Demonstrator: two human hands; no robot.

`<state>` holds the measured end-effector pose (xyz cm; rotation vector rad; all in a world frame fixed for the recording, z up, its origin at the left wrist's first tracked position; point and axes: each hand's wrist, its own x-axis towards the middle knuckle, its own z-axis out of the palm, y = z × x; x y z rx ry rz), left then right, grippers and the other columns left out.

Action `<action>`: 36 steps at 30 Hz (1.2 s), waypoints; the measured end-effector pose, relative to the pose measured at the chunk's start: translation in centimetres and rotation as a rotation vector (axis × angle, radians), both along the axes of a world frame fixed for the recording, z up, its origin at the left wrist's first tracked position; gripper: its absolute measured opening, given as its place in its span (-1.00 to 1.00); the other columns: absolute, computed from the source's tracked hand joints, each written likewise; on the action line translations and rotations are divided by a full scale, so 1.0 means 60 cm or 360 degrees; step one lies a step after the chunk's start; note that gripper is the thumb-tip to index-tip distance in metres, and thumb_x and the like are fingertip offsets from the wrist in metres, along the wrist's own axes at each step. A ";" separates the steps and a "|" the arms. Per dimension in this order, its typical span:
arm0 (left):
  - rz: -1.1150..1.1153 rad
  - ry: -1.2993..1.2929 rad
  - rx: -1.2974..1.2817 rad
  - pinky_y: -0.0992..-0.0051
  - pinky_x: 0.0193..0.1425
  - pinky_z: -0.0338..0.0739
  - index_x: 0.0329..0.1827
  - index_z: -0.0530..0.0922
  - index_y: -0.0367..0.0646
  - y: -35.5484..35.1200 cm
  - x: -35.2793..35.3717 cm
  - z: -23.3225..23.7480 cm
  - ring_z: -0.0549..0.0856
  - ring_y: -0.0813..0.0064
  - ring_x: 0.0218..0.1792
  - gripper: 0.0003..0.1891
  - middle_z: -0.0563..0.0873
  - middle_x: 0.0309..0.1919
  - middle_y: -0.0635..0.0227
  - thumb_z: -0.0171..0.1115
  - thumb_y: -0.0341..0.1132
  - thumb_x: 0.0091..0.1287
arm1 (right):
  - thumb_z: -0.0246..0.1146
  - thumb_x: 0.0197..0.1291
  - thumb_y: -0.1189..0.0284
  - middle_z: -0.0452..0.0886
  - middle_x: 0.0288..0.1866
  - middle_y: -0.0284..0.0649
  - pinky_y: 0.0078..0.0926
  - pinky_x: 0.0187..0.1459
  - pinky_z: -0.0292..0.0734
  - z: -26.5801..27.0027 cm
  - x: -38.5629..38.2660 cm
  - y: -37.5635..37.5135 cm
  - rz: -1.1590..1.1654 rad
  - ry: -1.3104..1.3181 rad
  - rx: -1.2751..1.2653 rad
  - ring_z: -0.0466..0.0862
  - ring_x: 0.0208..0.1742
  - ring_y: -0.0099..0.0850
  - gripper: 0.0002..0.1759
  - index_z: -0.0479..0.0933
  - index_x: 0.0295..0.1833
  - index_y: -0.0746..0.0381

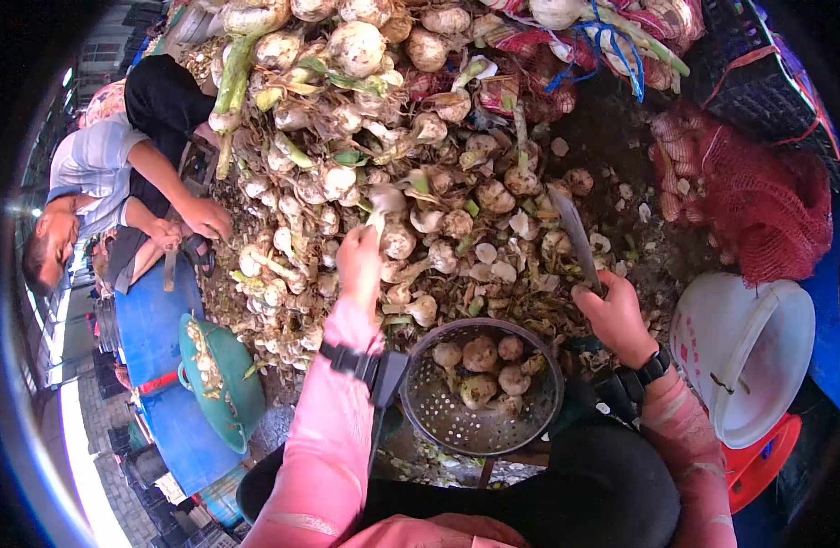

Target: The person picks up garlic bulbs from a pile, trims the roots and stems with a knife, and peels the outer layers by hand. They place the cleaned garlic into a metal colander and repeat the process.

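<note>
My left hand (359,265) is closed around the pale stem of a garlic bulb (386,198), whose head points away from me over the heap and looks slightly blurred. In my right hand (613,316) is a knife (575,230), its broad blade pointing up and away to the left, apart from the bulb. A large heap of garlic (342,178) with stems and roots spreads beyond both hands. Between my forearms stands a metal colander (418,402) with several trimmed bulbs (480,354) in it.
On the right are a red mesh sack (758,196), a white bucket (698,342) and a red basin (778,452). A green basin (228,411) tilts at left. Another person (100,178) sits at the far left, holding a blade (169,269). Filled net bags (639,36) lie at the back.
</note>
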<state>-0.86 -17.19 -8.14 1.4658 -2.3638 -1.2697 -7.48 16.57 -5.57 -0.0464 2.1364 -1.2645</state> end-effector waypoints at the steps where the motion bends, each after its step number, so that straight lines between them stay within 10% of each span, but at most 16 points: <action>1: 0.0048 0.0237 0.0180 0.53 -0.52 0.42 -0.24 0.49 -0.26 0.020 0.003 0.030 0.54 0.54 -0.56 -0.78 0.59 -0.51 0.30 -0.03 -0.27 0.29 | 0.18 -0.06 0.33 0.50 -0.63 -0.17 -0.46 -0.43 0.40 0.006 -0.005 -0.001 -0.0037 -0.0070 0.0022 0.48 -0.55 -0.45 -0.67 0.49 -0.32 0.43; 9: -0.0642 0.0525 0.0974 0.71 -0.42 0.34 -0.23 0.47 -0.20 0.232 0.055 0.169 0.43 0.76 -0.52 -0.77 0.51 -0.55 0.50 0.03 -0.20 0.34 | 0.29 0.02 0.34 0.54 -0.23 -0.40 -0.67 -0.14 0.39 0.082 -0.016 -0.001 -0.0099 -0.0460 -0.0966 0.47 -0.23 -0.67 -0.58 0.43 -0.02 0.31; 18: -0.1494 0.0278 0.0070 0.25 -0.12 0.46 0.05 0.32 -0.32 0.304 0.055 0.213 0.59 -0.01 -0.17 -0.24 0.60 -0.22 -0.02 0.36 0.07 -0.07 | 0.29 0.05 0.38 0.57 -0.21 -0.35 -0.63 -0.17 0.49 0.110 0.029 0.010 -0.0032 -0.0525 -0.1233 0.55 -0.26 -0.63 -0.60 0.42 -0.02 0.35; 28: -0.1506 0.0643 0.0447 0.47 -0.29 0.45 0.07 0.34 -0.27 0.306 0.087 0.171 0.60 0.35 -0.35 -0.62 0.58 -0.29 0.28 -0.01 -0.17 0.34 | 0.24 0.03 0.46 0.44 -0.51 -0.49 -0.73 -0.43 0.34 0.128 0.021 0.006 -0.0284 -0.0319 -0.1301 0.40 -0.49 -0.70 -0.88 0.42 -0.37 0.22; 32: -0.0442 0.0386 0.2387 0.66 -0.59 0.08 0.02 0.36 -0.18 0.291 0.091 0.180 0.21 0.71 -0.65 -0.70 0.28 -0.59 0.55 -0.01 -0.18 0.35 | 0.16 0.09 0.44 0.44 -0.65 -0.37 -0.65 -0.56 0.36 0.111 0.009 0.027 -0.0356 -0.0630 -0.1621 0.45 -0.65 -0.59 -0.88 0.38 -0.44 0.20; 36: -0.0171 0.0419 0.2455 0.63 -0.61 0.09 -0.02 0.39 -0.20 0.277 0.086 0.191 0.21 0.67 -0.70 -0.57 0.31 -0.62 0.51 -0.13 0.01 0.35 | 0.26 0.04 0.36 0.48 -0.60 -0.37 -0.65 -0.51 0.37 0.105 -0.015 0.030 -0.0347 0.0044 -0.0386 0.45 -0.56 -0.65 -0.75 0.47 -0.29 0.33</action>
